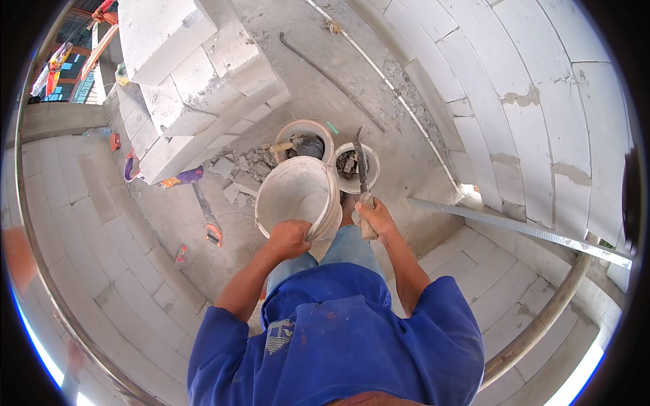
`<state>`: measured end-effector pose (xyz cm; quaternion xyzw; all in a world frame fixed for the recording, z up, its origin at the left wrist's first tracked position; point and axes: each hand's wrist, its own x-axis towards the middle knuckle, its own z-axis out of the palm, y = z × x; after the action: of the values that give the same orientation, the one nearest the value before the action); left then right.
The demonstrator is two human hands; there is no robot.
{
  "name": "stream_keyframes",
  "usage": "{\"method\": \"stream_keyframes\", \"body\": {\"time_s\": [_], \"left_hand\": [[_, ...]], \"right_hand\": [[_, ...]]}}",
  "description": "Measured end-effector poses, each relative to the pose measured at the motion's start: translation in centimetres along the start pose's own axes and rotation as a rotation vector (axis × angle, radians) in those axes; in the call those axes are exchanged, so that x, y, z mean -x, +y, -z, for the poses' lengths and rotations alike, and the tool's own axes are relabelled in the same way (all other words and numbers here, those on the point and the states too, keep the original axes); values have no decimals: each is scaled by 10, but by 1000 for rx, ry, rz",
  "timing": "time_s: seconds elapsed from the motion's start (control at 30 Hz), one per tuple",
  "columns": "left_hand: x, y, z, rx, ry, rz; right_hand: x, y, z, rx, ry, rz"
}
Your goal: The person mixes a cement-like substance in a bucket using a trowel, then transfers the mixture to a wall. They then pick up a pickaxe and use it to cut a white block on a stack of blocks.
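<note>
My left hand [290, 238] is closed on the near rim of a pale, mortar-smeared bucket [330, 215]. The bucket tilts so that its whitish inside shows, just in front of my knees. In my right hand [379, 219] is a machete [361, 166] with a thick worn handle; its long dark blade points away from me and hooks at the tip. Beyond the tilted bucket stands a round tub [318, 126] holding a dark mass and a tool with a wooden handle. A smaller bucket [374, 177] with dark debris inside stands behind the blade.
White blocks [203, 74] are stacked at the far left, with broken rubble [252, 164] beside them. An orange-handled saw [212, 233] lies on the floor. A bent rod [325, 73] and a white pipe [386, 80] lie farther off. At right are a metal straightedge [521, 226] and a wooden pole [542, 325].
</note>
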<state>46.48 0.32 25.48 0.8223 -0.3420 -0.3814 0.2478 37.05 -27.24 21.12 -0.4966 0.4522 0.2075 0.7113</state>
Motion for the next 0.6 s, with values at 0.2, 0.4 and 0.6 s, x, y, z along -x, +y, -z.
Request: {"method": "stream_keyframes", "body": {"time_s": [0.2,0.4,0.6], "left_hand": [[-57,29,-2,-240,-244,-279],[-88,54,-7,-361,-364,-403],[-109,58,-9,-419,-439,-480]], "right_hand": [[3,49,23,-183,41,-39],[22,46,40,-326,135,23],[30,30,60,-185,204,-9]]}}
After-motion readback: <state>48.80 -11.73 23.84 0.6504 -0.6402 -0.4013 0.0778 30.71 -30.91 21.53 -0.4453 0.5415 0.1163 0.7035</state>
